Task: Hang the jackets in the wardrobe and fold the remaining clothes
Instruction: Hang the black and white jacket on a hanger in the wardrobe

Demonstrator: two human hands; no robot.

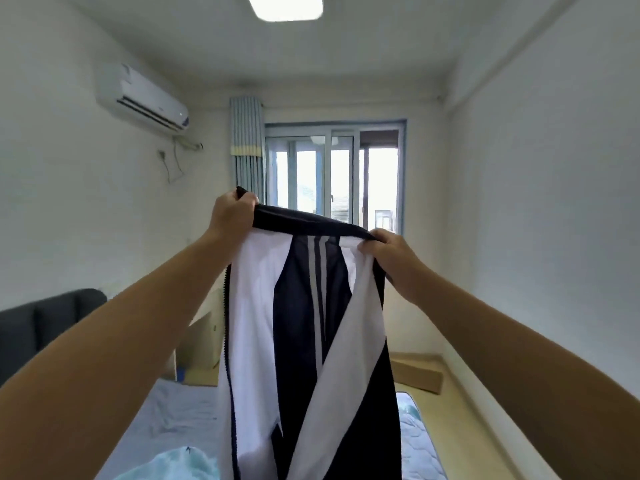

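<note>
Over the bed (180,410), both arms reach forward. The left hand (232,216) and right hand (393,263) each pinch the dark top edge of the jacket (263,323), fingers curled over the cloth. The jacket's long axis hangs straight down below the fingers, and the left hand is higher. The window (332,174) lies beyond.

Single wide-angle head view, level and forward toward the far window (311,174), jacket (256,323) close in front.

The jacket (304,341) is navy and white with three white stripes.
</note>
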